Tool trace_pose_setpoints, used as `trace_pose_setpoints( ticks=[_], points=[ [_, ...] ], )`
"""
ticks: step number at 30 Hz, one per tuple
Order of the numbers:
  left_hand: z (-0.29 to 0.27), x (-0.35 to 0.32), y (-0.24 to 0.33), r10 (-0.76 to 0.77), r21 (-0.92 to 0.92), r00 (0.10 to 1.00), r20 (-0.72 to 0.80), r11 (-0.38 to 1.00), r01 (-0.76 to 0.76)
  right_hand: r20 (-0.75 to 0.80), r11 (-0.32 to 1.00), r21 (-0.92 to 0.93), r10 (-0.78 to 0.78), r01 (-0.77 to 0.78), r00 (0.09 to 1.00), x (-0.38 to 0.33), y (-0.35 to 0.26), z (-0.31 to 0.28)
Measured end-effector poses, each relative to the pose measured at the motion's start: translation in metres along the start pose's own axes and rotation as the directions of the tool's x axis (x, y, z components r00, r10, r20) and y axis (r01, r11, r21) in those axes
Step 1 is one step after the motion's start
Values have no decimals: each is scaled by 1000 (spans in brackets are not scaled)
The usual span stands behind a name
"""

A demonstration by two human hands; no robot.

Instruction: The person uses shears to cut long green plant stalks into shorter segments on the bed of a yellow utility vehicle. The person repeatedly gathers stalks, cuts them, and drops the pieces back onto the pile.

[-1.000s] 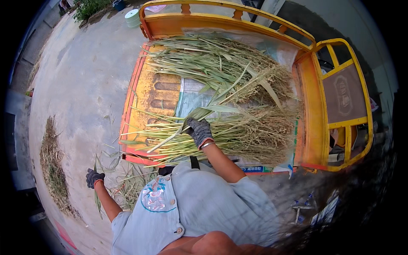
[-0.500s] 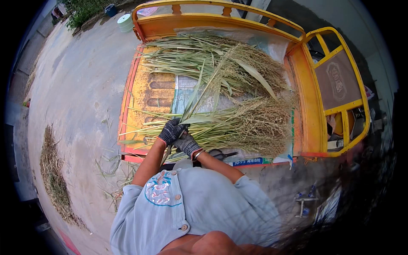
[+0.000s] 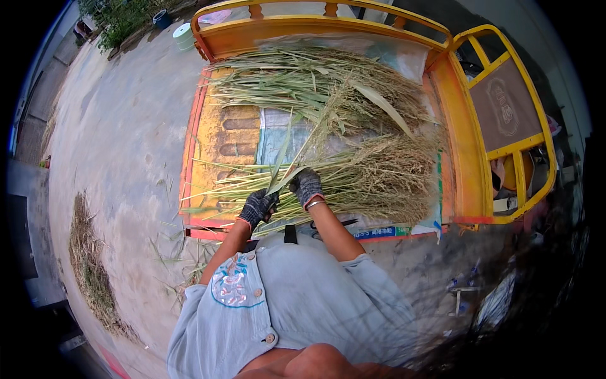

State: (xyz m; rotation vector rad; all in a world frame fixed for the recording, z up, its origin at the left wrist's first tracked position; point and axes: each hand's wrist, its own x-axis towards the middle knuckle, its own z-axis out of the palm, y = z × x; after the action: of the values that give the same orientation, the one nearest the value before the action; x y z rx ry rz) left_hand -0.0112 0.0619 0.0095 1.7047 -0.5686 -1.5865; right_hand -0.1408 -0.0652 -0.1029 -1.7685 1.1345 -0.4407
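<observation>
My left hand (image 3: pixel 258 208), in a dark grey knit glove, is closed round the lower end of a long green grain stalk (image 3: pixel 312 136). The stalk slants up and away to the right, its seed head across the far bundle. Farther right, my right hand (image 3: pixel 307 186), gloved too, is closed on a long leaf (image 3: pixel 282 179) of this stalk. Beneath both hands lies a near bundle of cut stalks (image 3: pixel 372 183), with brown seed heads to the right. A second bundle (image 3: pixel 284 79) lies beyond it. Dark-handled scissors (image 3: pixel 344 223) lie partly hidden beside my right forearm.
The bundles rest on plastic sheeting (image 3: pixel 281 132) over a yellow cart bed (image 3: pixel 237 136). A rail (image 3: pixel 315 26) runs along its far side and a yellow frame (image 3: pixel 536 145) stands at the right. Dried plant litter (image 3: pixel 91 268) lies on the concrete at left.
My right hand has moved right and up, away from my left hand, and now grips the leaf. My left hand has shifted slightly nearer, still holding the stalk.
</observation>
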Motion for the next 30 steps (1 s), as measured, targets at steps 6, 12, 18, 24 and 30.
trace_pose_setpoints(
  ticks=[6, 12, 18, 24, 30],
  points=[
    [-24, -3, -26, -39, 210, 999, -10, 977, 40, 303, -277, 941, 431, -195, 850, -9, -65, -24],
    [-18, -15, -17, 236, 428, 968, 79, 869, -247, 255, -480, 877, 435, -17, 863, 2, -58, -42],
    [-51, -49, -16, 292, 641, 956, 3, 734, -226, 122, -364, 924, 575, 119, 809, 35, -27, -69],
    [-133, -126, -52, 175, 437, 972, -158, 895, -90, -76, -173, 957, 627, 234, 775, 66, 17, -116],
    [-325, -263, -216, 76, 370, 397, -915, 551, 748, -198, -186, 902, 624, 389, 756, 64, 11, -154]
  ],
)
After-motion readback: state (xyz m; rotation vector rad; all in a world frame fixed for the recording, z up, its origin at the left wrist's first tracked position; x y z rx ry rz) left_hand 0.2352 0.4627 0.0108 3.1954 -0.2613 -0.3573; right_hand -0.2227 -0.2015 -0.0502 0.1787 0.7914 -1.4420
